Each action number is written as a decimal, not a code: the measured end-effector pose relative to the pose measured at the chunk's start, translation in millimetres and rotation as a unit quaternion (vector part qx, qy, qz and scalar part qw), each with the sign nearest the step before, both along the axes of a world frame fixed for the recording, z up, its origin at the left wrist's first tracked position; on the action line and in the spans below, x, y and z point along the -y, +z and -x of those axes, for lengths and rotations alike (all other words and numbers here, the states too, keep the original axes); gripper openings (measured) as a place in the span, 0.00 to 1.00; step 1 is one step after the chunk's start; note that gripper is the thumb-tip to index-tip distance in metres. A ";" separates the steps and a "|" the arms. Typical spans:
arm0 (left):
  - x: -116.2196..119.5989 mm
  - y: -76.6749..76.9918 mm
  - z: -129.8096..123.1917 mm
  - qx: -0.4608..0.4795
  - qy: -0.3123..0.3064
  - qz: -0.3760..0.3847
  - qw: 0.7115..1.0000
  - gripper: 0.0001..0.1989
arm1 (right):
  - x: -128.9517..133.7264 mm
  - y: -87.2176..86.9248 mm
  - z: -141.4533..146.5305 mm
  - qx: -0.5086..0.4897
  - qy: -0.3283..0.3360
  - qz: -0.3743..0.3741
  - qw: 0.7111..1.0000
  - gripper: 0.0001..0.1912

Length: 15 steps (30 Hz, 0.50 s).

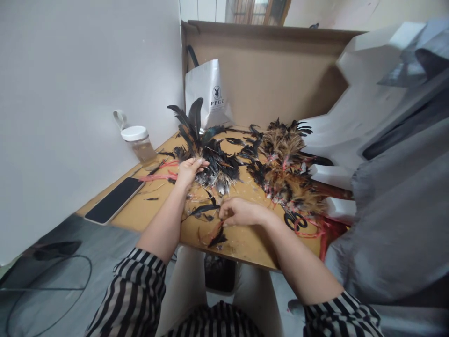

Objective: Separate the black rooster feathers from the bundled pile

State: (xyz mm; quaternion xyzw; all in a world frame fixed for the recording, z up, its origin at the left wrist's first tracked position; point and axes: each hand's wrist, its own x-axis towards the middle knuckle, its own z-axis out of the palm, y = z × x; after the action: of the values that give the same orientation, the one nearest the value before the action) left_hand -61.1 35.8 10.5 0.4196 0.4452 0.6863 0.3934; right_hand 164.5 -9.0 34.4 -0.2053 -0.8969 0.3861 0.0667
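My left hand (191,169) is closed, its fingers pinching the base of a bunch of long dark feathers (195,119) that fan upward. Right beside it lies a pile of black feathers (219,164) with pale fluffy ends. Low over the front of the table, my right hand (242,211) has curled, pinched fingers. A loose black feather (205,209) reaches up to its fingertips, and a small dark feather (218,238) lies just below them. Whatever sits between those fingers is hidden.
Brown feather bundles (286,173) tied with red lie on the right, near black-handled scissors (295,220) and red plastic strip (326,234). A phone (115,200) and a lidded jar (140,142) are at left. Behind stand a silver bag (206,89) and a cardboard panel (280,75).
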 end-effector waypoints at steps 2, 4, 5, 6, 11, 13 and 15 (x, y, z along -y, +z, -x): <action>1.0 0.2 1.7 0.021 -0.004 0.001 1.000 0.15 | -1.1 -3.3 1.3 -0.015 -0.026 0.053 0.998 0.06; 2.6 1.4 2.8 0.045 -0.011 -0.002 0.999 0.15 | -7.4 -3.9 -1.1 -0.073 -0.102 0.148 0.981 0.09; 3.6 2.3 3.0 0.058 -0.015 -0.007 0.998 0.14 | -12.2 -3.6 -3.2 -0.124 -0.155 0.198 0.960 0.11; 4.7 3.4 2.9 0.072 -0.020 -0.012 0.997 0.14 | -17.8 -3.4 -5.4 -0.183 -0.206 0.245 0.929 0.12; 10.0 7.5 -3.4 0.127 -0.082 -0.016 0.988 0.11 | -42.3 -9.0 -7.9 -0.374 -0.326 0.399 0.771 0.12; 11.9 7.4 -8.3 0.121 -0.117 0.000 0.986 0.11 | -46.3 -12.7 -3.6 -0.386 -0.345 0.412 0.749 0.13; 13.5 6.7 -13.5 0.105 -0.151 0.012 0.983 0.10 | -47.6 -14.3 2.5 -0.389 -0.364 0.393 0.749 0.14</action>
State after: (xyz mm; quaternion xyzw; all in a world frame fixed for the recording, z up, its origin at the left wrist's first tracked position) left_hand -47.6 22.3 17.2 0.4030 0.3415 0.6533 0.5424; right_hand 162.1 38.6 20.1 -0.3566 -0.4198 0.6973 0.4586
